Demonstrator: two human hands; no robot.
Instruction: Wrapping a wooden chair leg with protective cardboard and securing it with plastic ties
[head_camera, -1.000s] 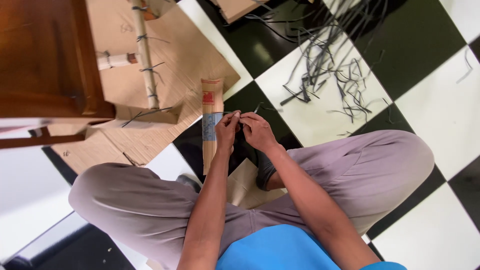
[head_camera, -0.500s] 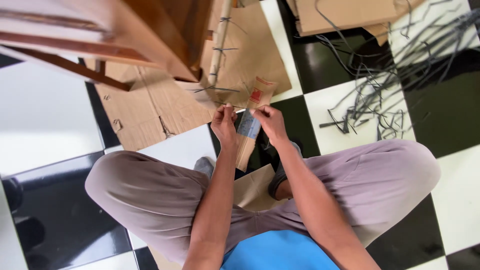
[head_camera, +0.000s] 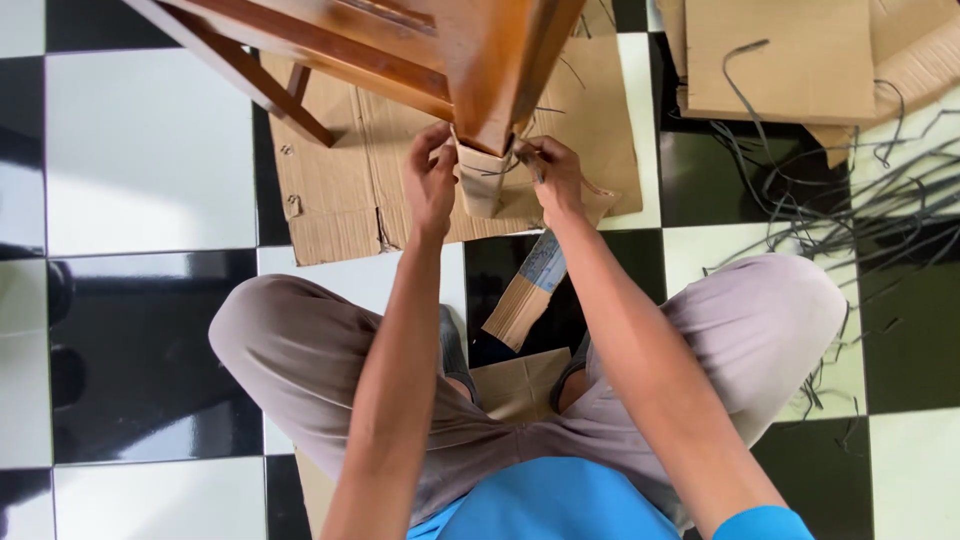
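A person sits cross-legged on a black-and-white checkered floor (head_camera: 150, 150), both arms reaching far to a wooden furniture leg (head_camera: 495, 75). The leg's foot is wrapped in a cardboard sleeve (head_camera: 482, 185). The left hand (head_camera: 432, 180) presses curled fingers against the sleeve's left side; the right hand (head_camera: 553, 175) pinches its right edge. A flattened cardboard sheet (head_camera: 340, 190) lies beneath, a folded cardboard strip (head_camera: 525, 295) nearer, and dark plastic straps (head_camera: 850, 215) are scattered to the right.
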